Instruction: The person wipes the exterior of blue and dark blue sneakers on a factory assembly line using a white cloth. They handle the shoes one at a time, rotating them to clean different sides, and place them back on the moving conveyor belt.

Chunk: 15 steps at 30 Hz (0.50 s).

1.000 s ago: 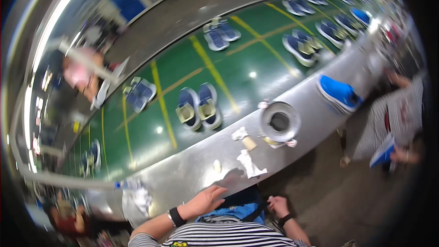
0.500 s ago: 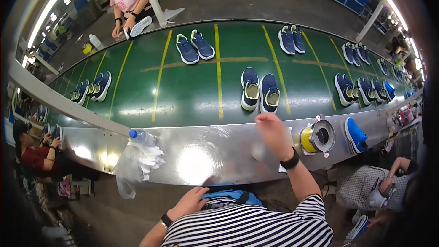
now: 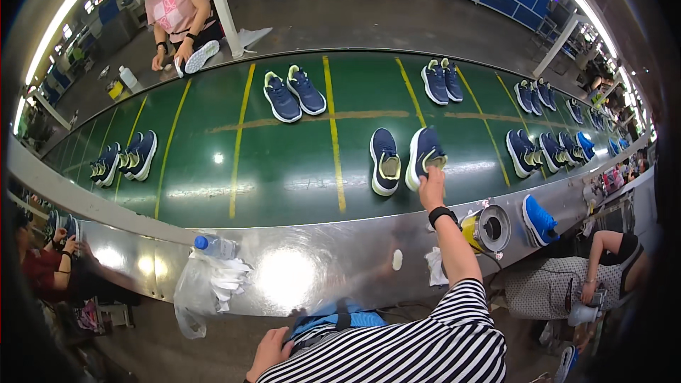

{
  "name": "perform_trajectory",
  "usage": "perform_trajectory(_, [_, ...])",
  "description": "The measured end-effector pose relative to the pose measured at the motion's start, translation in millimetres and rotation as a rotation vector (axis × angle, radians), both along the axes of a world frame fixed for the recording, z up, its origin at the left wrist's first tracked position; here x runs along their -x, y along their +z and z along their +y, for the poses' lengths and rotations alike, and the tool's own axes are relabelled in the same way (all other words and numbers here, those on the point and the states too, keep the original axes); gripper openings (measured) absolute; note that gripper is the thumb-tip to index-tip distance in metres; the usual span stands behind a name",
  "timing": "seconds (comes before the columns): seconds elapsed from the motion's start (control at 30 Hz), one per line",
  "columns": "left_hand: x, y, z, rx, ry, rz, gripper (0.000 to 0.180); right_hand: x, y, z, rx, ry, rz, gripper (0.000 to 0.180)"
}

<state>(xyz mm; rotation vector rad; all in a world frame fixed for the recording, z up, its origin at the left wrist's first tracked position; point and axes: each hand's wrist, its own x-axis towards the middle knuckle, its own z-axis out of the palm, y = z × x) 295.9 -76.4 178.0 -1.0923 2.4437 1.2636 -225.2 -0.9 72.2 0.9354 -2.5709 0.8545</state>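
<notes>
My right hand (image 3: 431,188) is closed on the heel of a navy sneaker (image 3: 424,152) with a pale lime lining, at the near side of the green conveyor belt (image 3: 284,163). The fingers reach into the collar, toe pointing away from me. Its matching sneaker (image 3: 385,159) stands untouched just to the left. Down by my waist, my left hand (image 3: 269,352) rests beside a blue pouch (image 3: 340,318), its fingers loosely stretched and nothing seen in them.
On the metal ledge are a blue-capped bottle (image 3: 215,246), a plastic bag (image 3: 195,291) with white strips, a yellow can (image 3: 484,229) and a blue sneaker (image 3: 539,220). More navy pairs (image 3: 294,96) ride the belt. Co-workers stand across (image 3: 177,7) and at both sides.
My right hand has moved forward from above the ledge and taken hold of the right sneaker, which now sits farther from its mate. My left hand has drawn back lower.
</notes>
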Motion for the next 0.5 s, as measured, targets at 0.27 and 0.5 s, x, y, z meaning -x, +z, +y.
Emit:
perform_trajectory(0.27, [46,12,-13,0.050,-0.084,0.079,0.036,-67,68,-69,0.198,0.466,-0.033,0.025])
perform_trajectory(0.5, [24,-5,1,0.051,0.055,0.046,0.040,-71,-30,-88,-0.238,0.414,-0.165,0.026])
